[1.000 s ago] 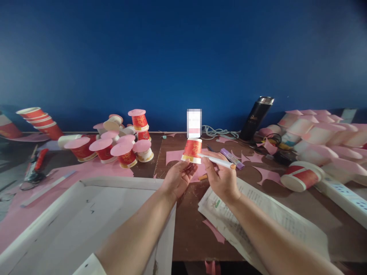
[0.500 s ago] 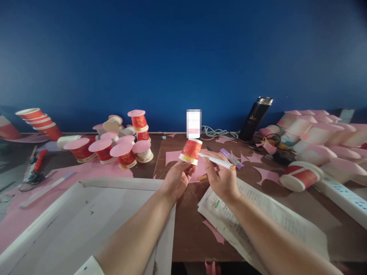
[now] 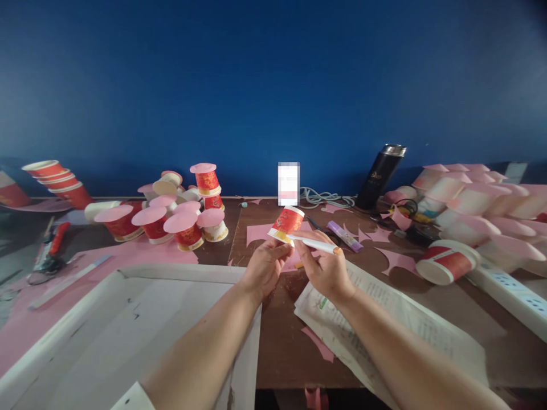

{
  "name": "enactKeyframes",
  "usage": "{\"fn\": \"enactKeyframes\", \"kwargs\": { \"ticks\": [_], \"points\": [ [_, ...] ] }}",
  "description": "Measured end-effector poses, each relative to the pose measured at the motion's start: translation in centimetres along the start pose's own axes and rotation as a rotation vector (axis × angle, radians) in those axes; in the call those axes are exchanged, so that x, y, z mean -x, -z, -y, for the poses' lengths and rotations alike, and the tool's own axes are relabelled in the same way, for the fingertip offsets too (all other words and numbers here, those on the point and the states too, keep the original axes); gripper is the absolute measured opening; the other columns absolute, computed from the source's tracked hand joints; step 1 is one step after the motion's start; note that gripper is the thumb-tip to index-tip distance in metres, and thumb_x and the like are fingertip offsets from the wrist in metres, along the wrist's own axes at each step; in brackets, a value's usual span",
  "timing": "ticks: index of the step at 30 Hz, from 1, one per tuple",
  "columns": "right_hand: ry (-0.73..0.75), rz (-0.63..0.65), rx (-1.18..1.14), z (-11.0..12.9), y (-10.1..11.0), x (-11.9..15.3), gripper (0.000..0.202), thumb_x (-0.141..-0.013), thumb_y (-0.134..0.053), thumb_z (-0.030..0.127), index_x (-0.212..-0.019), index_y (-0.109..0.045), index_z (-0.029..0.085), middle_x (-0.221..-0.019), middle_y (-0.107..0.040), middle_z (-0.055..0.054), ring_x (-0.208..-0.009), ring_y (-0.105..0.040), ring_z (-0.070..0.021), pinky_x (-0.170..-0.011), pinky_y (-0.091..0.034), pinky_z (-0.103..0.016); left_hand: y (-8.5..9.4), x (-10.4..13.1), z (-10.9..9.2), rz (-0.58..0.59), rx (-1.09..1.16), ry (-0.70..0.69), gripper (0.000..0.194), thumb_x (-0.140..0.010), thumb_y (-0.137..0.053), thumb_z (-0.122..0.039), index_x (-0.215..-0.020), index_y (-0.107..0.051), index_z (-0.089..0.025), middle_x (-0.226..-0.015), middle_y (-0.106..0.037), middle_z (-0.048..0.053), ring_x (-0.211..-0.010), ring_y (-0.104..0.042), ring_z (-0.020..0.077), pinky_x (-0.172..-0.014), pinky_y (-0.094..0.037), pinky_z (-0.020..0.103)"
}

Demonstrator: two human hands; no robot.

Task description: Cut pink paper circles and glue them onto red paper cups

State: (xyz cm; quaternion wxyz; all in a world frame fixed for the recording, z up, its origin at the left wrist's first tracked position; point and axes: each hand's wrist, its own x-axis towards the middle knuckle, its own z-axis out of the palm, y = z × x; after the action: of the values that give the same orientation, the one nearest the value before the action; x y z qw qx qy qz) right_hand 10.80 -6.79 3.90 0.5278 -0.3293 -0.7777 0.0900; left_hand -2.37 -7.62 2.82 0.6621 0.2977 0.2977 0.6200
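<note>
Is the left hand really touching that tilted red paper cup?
Touching. The head view shows the left hand holding up the red paper cup, its fingers at the cup's lower rim.

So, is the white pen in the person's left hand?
No, the white pen is held in the right hand, while the left hand holds the red paper cup.

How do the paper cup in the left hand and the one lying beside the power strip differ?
The held cup tilts in the left hand; the lying cup rests on its side. The held cup has a yellow band; on the lying cup, none shows. Both paper cups show red and white.
</note>
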Motion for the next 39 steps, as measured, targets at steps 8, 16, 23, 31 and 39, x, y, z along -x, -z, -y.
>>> {"fn": "enactKeyframes", "kwargs": {
  "ticks": [8, 16, 23, 31, 39],
  "points": [
    [0.007, 0.035, -0.011, 0.18, -0.07, 0.04, 0.017, -0.091, -0.05, 0.024, -0.088, -0.067, 0.022, -0.096, -0.07, -0.006, -0.091, -0.065, -0.019, -0.084, -0.051, -0.034, 0.03, -0.05, 0.19, 0.036, -0.052, -0.011, 0.015, -0.062, -0.076, -0.017, -0.076, -0.07, -0.015, -0.076, -0.066, 0.002, -0.078, -0.059, 0.0135, -0.085, -0.039, 0.028],
    [-0.028, 0.049, 0.028, 0.14, -0.1, 0.03, 0.018, -0.09, -0.05, 0.025, -0.086, -0.067, 0.022, -0.094, -0.07, -0.005, -0.089, -0.066, -0.0183, -0.081, -0.052, -0.031, -0.07, -0.01, 0.19, 0.038, -0.04, -0.016, 0.016, -0.062, -0.075, -0.016, -0.077, -0.068, -0.015, -0.076, -0.065, 0.002, -0.072, -0.056, 0.0117, -0.079, -0.04, 0.027],
    [-0.042, -0.007, 0.058, 0.0, 0.06, -0.04, 0.018, -0.09, -0.051, 0.022, -0.1, -0.066, 0.023, -0.097, -0.07, -0.004, -0.093, -0.064, -0.0188, -0.084, -0.049, -0.032, -0.1, -0.09, 0.25, 0.004, -0.019, 0.006, 0.021, -0.06, -0.077, -0.015, -0.08, -0.07, -0.014, -0.079, -0.065, 0.002, -0.076, -0.056, 0.0112, -0.082, -0.039, 0.027],
    [-0.031, -0.036, 0.074, -0.08, 0.15, -0.07, 0.018, -0.09, -0.052, 0.021, -0.102, -0.065, 0.022, -0.098, -0.07, -0.005, -0.095, -0.064, -0.0186, -0.086, -0.049, -0.032, -0.04, -0.06, 0.28, 0.01, -0.051, 0.011, 0.019, -0.062, -0.075, -0.015, -0.081, -0.07, -0.015, -0.074, -0.063, 0.001, -0.072, -0.054, 0.0103, -0.08, -0.038, 0.026],
    [-0.065, -0.042, 0.072, -0.08, 0.01, -0.02, 0.019, -0.09, -0.052, 0.024, -0.102, -0.066, 0.024, -0.097, -0.07, -0.005, -0.093, -0.065, -0.0198, -0.085, -0.051, -0.034, 0.81, -0.21, 0.99, 0.044, -0.21, -0.02, 0.019, -0.067, -0.072, -0.02, -0.085, -0.071, -0.017, -0.075, -0.064, 0.001, -0.069, -0.054, 0.0123, -0.076, -0.039, 0.028]
  ]
}}
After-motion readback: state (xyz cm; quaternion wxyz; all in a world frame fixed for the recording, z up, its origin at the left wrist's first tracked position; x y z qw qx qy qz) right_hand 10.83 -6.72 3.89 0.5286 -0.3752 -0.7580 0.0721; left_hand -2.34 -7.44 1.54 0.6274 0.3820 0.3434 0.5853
